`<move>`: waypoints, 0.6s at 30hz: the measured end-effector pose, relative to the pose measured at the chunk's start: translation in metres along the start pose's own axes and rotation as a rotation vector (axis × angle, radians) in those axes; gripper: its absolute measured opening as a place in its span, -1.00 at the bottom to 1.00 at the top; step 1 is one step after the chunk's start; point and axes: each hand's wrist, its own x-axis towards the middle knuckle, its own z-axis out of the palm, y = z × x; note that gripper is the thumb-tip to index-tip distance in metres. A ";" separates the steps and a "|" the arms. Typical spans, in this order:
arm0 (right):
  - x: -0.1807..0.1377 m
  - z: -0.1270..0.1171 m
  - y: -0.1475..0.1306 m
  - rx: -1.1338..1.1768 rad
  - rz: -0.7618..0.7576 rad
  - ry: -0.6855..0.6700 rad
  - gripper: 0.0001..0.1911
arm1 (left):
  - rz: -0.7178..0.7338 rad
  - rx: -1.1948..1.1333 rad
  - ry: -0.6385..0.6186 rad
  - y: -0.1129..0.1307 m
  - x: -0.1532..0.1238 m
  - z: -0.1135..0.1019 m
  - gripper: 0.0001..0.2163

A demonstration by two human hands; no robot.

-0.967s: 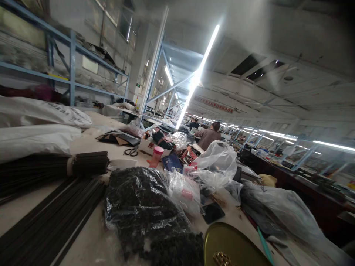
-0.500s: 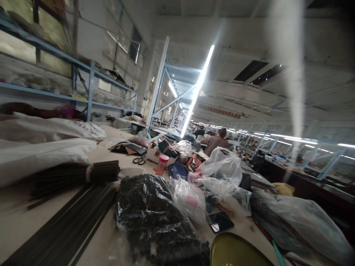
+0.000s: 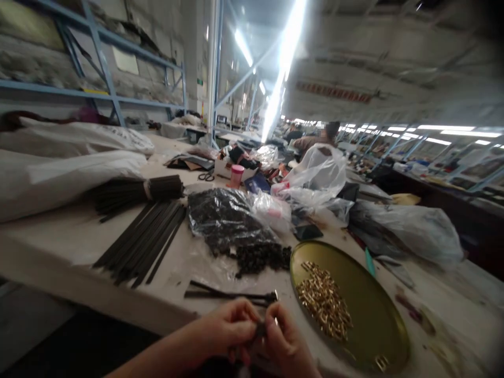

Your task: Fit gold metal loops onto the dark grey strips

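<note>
My left hand (image 3: pixel 236 325) and my right hand (image 3: pixel 284 338) meet at the table's front edge, fingers pinched together. Between them is a small dark piece (image 3: pixel 260 332), like the end of a strap; a metal glint shows by the right fingers. Most of it is hidden and blurred. Just beyond the hands, a few dark straps (image 3: pixel 220 293) lie on the table, with a metal fitting at their right end. To the right, a round gold-coloured tray (image 3: pixel 366 299) holds a heap of small brass-coloured metal fittings (image 3: pixel 325 302). Small black pieces (image 3: pixel 262 260) spill from a clear plastic bag (image 3: pixel 230 212).
Long dark strips (image 3: pixel 144 239) lie fanned at left beside a tied bundle (image 3: pixel 161 189) and white sacks (image 3: pixel 71 173). Behind are scissors (image 3: pixel 206 177), a pink-lidded jar (image 3: pixel 236 176), a phone (image 3: pixel 309 231) and plastic bags (image 3: pixel 318 173). Another person (image 3: pixel 318 139) sits further back.
The view has tilted down, so the table's front edge, the brass fittings in the tray and both my hands now show. Neither hand was in view before.
</note>
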 end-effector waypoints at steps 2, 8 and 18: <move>0.004 -0.003 0.011 0.148 0.054 -0.124 -0.66 | 0.046 0.056 -0.013 -0.005 0.003 -0.004 -0.62; 0.007 -0.006 0.026 0.011 -0.012 -0.111 -0.79 | 0.047 0.120 0.014 -0.015 0.007 -0.008 -0.71; 0.009 -0.016 0.023 -0.206 -0.119 -0.187 -0.83 | 0.014 0.023 -0.014 -0.018 0.013 -0.009 -0.75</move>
